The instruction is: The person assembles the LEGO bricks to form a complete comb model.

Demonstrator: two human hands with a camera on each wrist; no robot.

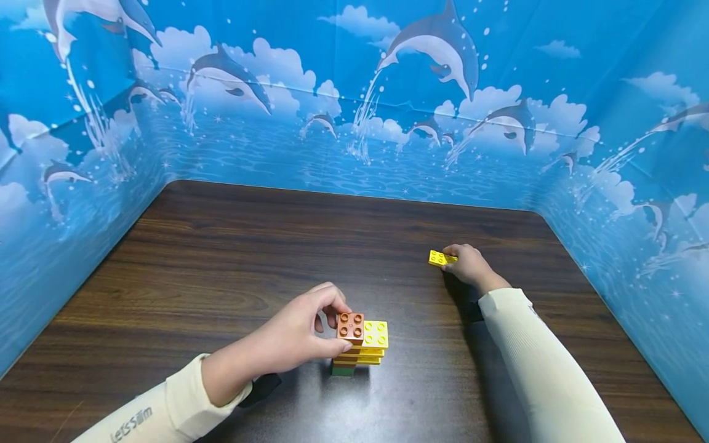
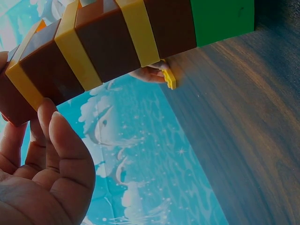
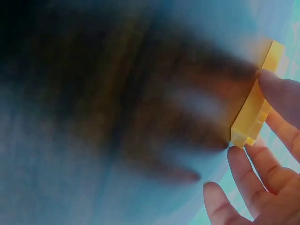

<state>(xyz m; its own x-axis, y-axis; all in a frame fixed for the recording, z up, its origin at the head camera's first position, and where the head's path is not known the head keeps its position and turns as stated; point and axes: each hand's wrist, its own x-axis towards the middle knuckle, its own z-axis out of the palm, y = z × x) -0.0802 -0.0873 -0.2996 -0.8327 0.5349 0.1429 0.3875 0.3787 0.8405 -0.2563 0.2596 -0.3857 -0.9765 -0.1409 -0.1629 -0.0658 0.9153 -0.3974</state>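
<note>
A stacked tower of toy bricks stands on the table, its green bottom brick (image 1: 343, 370) lowest, with brown bricks and thin yellow plates (image 1: 376, 334) alternating above. The plates jut out to the right. On top sits a brown four-stud brick (image 1: 351, 327), which my left hand (image 1: 311, 323) pinches between thumb and fingers. In the left wrist view the brown bricks (image 2: 108, 40) show from the side. Farther off to the right, my right hand (image 1: 469, 266) pinches a thin yellow plate (image 1: 437, 258) by thumb and fingers; its right end is partly covered by them.
The dark wood-grain table (image 1: 249, 246) spreads around the tower and both hands. A blue cloth backdrop (image 1: 332, 141) printed with dolphins rises along the table's back and side edges.
</note>
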